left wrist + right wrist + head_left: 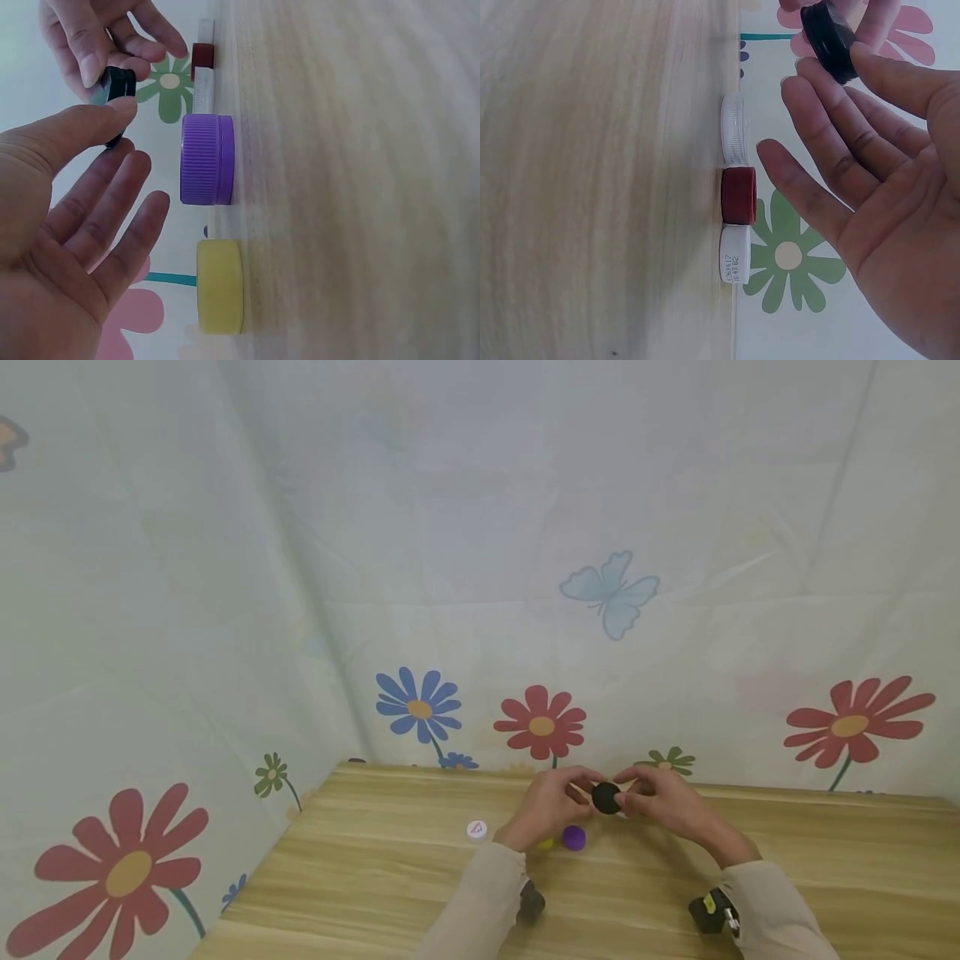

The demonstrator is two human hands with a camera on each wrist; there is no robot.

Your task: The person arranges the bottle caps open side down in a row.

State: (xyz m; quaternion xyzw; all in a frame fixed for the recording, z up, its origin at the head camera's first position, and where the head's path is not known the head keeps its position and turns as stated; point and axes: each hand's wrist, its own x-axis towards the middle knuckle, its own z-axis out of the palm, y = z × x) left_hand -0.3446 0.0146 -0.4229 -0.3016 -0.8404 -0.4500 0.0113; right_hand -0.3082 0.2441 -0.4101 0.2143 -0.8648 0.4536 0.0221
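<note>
1. Flowered cloth [465, 527] hangs behind a wood-grain table [360, 877], and from my far-off seat I've got every cap in play close to its back edge.
2. Far left, a white cap [476, 831] with a printed top sits flat on the wood, apart from the rest, no hand on it.
3. Next, my left hand [547, 806]: thumb and fingertip in a narrow pinch on the black cap [606, 798], other fingers spread loose!
4. Below that hand, a yellow cap [220, 287] and a purple cap [206, 159] rest on the table, just beside each other, a gap between them, neither being handled.
5. Centre stage, the black cap is up in the air between both hands. I'd call this the middle of the job: lifting it is done, letting go of it isn't, and the other caps look like they're waiting untouched.
6. What a look at it: round, dull black face towards my head view, tilted up, with a glossy rim and a groove running round the side. I can't make out its inside.
7. Over to my right hand [667, 802], thumb and fingers pinching the same rim from the other side, so it's a shared hold.
8. Far right, along the table, a clear cap [734, 129], a red cap [739, 196] and a second white cap [735, 255], its side printed, line up close; whether they touch, I can't tell.
</note>
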